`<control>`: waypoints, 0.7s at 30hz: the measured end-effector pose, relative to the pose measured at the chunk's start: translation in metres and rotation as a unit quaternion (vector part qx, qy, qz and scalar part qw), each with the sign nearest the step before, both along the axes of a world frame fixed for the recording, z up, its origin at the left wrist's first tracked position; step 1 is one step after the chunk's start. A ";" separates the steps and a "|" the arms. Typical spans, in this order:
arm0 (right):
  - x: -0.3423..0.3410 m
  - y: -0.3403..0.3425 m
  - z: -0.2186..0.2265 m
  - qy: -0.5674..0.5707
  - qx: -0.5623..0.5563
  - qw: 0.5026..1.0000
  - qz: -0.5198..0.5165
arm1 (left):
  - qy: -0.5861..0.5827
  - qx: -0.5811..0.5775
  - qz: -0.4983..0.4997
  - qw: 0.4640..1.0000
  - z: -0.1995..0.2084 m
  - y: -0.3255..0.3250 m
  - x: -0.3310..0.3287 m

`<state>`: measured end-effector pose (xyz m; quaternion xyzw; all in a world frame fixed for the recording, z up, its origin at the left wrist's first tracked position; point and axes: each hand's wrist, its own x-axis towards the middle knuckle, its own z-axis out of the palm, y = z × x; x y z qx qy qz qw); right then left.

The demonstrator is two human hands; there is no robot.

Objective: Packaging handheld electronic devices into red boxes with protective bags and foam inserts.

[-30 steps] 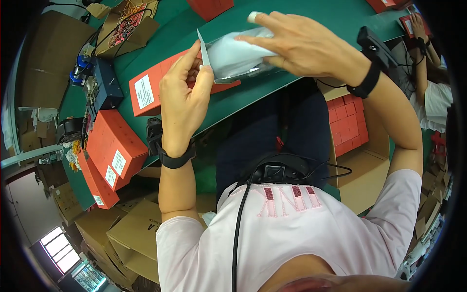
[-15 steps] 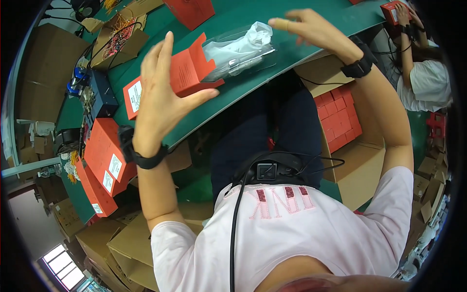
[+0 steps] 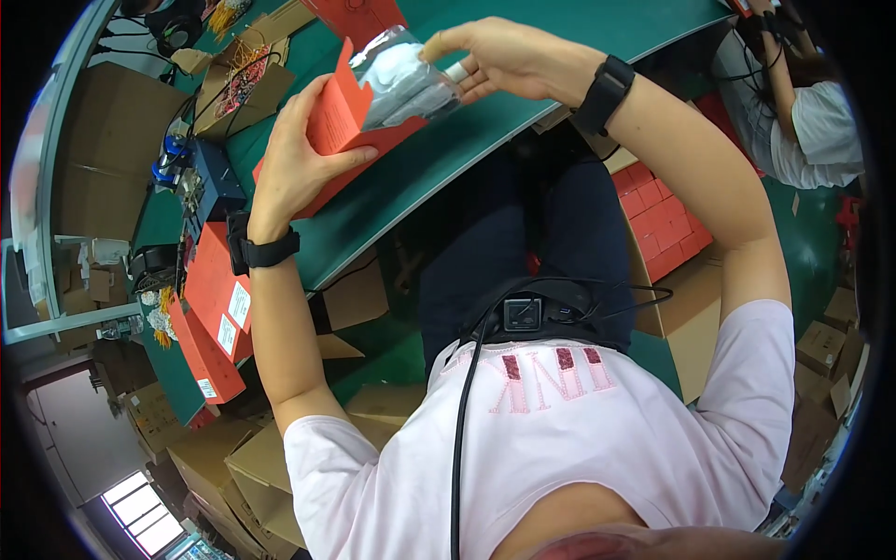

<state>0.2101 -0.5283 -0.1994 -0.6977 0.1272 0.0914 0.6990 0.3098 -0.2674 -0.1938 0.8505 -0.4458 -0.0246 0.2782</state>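
A red cardboard box (image 3: 338, 119) is tilted over the green table, its open end facing right. My left hand (image 3: 297, 157) is closed round it, the thumb along the near side and the fingers on the far side. From the opening juts a clear plastic tray (image 3: 403, 101) with a white, bag-wrapped item (image 3: 394, 65) in it; the tray's other end is hidden inside the box. At the protruding end of the tray, my right hand (image 3: 504, 63) grips with thumb and fingers; one finger carries a pale band.
Several red boxes (image 3: 213, 301) lie at the table's left end by a blue device (image 3: 218, 182). A small carton of wires (image 3: 250, 86) stands behind. Another red box (image 3: 359, 17) is at the far edge. Right of my legs, a carton holds red boxes (image 3: 661, 219). A co-worker (image 3: 817, 131) sits upper right.
My left hand has closed on the red box, which is now tilted. My right hand has come left onto the tray's end, and less of the tray sticks out of the box.
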 end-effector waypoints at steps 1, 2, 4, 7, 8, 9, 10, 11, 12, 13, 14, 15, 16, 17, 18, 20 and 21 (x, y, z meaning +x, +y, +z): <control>0.002 -0.005 0.009 0.021 0.055 0.998 0.003 | 0.015 -0.029 0.001 0.999 0.003 -0.001 -0.001; 0.004 -0.006 0.012 0.017 0.052 0.998 0.000 | 0.011 -0.031 -0.002 0.999 0.006 -0.002 -0.003; 0.014 -0.006 0.013 -0.097 0.106 0.989 -0.020 | 0.053 -0.106 -0.023 0.993 0.014 -0.007 -0.008; -0.001 0.008 0.106 -0.022 0.200 0.979 -0.027 | 0.218 -0.253 -0.042 0.942 0.016 -0.012 -0.011; -0.006 0.009 0.120 -0.081 0.199 0.977 0.005 | 0.249 -0.315 -0.066 0.913 0.019 -0.017 -0.013; -0.013 0.002 0.135 -0.210 -0.019 0.971 0.112 | 0.256 -0.349 -0.078 0.898 0.018 -0.024 -0.014; -0.018 -0.003 0.149 -0.320 -0.235 0.893 0.213 | 0.263 -0.382 -0.085 0.882 0.016 -0.029 -0.016; -0.027 0.016 0.160 -0.266 -0.147 0.939 0.160 | 0.279 -0.410 -0.083 0.865 0.012 -0.030 -0.020; -0.041 0.030 0.169 -0.269 -0.149 0.937 0.166 | 0.258 -0.407 -0.075 0.873 0.000 -0.027 -0.013; -0.059 0.042 0.178 -0.304 -0.357 0.868 0.160 | 0.238 -0.405 -0.066 0.880 -0.014 -0.023 -0.008; -0.069 0.045 0.183 -0.323 -0.551 0.757 0.138 | 0.253 -0.416 -0.058 0.872 -0.021 -0.028 -0.012; -0.026 0.025 0.160 -0.260 -0.370 0.877 0.164 | 0.250 -0.419 -0.060 0.870 -0.023 -0.028 -0.012; -0.021 0.019 0.152 -0.254 -0.381 0.875 0.157 | 0.297 -0.445 -0.073 0.842 -0.027 -0.034 -0.010; -0.016 0.018 0.145 -0.291 -0.341 0.880 0.154 | 0.339 -0.466 -0.076 0.814 -0.030 -0.034 -0.009; -0.012 0.017 0.139 -0.327 -0.299 0.884 0.151 | 0.339 -0.469 -0.076 0.812 -0.031 -0.033 -0.007; -0.011 0.025 0.133 -0.319 -0.354 0.870 0.126 | 0.333 -0.461 -0.080 0.818 -0.031 -0.027 -0.002; -0.010 0.028 0.129 -0.340 -0.343 0.869 0.105 | 0.332 -0.462 -0.081 0.818 -0.032 -0.026 -0.001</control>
